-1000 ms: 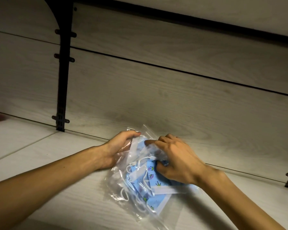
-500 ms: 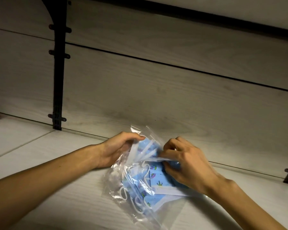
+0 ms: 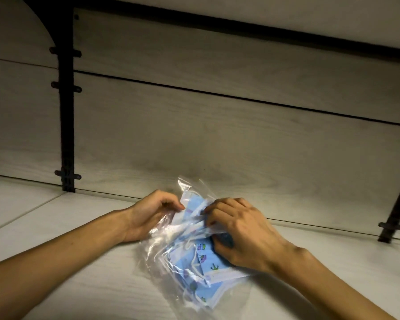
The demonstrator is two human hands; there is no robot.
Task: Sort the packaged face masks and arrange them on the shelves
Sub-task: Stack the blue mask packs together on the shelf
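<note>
Left hand: left hand [image 3: 151,214] reaches in over the pale wood-grain shelf [image 3: 56,285], thumb and curled fingers pinching the near-left edge of the clear bag's mouth.
Black bracket: black bracket [image 3: 67,112] runs up the back panel [image 3: 217,146] at far left, well apart from the work.
Bag: clear plastic bag [image 3: 189,257] lies flat on the shelf between both hands, its open mouth turned toward the back panel and crumpled upward.
Contents: blue printed face masks [image 3: 203,266] with white ear loops sit stacked inside, their top edges poking toward the mouth.
Right hand: right hand [image 3: 243,232] arches over the bag's upper right, fingertips pinching film and mask edges together, thumb tucked under against the stack.
Handling, as a judgement: the pack looks very light and wholly soft; the film appears slick and likely to crinkle or slide, and the loose masks may shift or spill from the open mouth.
Where to hold, as a judgement: close the mouth first, then carry it by two opposite edges or flat from beneath, never by one corner.
</note>
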